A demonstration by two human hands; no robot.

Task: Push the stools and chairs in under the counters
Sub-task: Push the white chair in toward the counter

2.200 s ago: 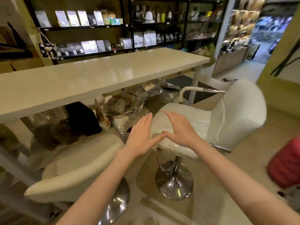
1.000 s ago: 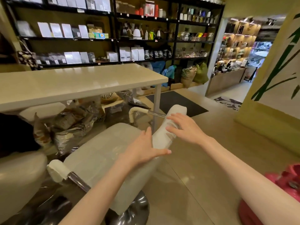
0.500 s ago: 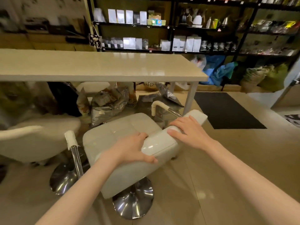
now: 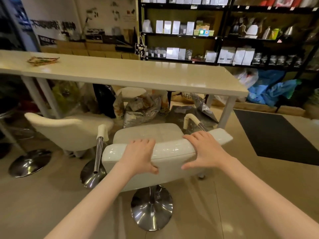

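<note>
Black metal shelving [image 4: 222, 37] with white and dark pouches and kettles fills the back wall. Long glossy cream counter [image 4: 138, 73] on white legs runs left to right in front of it; a flat multicoloured woven item [image 4: 43, 59] lies near its far-left end. Dark rectangular floor mat [image 4: 276, 137] lies on the tiled floor beyond the counter's right end. Crumpled silver foil bags [image 4: 141, 109] sit on the floor under the counter's middle. White padded swivel chair with chrome pedestal base [image 4: 155, 135] stands in front of the counter's right half, seat facing the counter, front edge short of the counter's near edge, not under it. Second white fuzzy swivel chair [image 4: 69, 130] stands to its left, its seat near the counter's near edge; whether it is under cannot be told. Left hand [image 4: 139, 154] grips the padded chair's backrest left of centre, fingers curled over the top, thumb on the rear face. Right hand [image 4: 205, 149] holds the backrest right of centre, fingers draped over the top edge, thumb spread out along the rear face.
</note>
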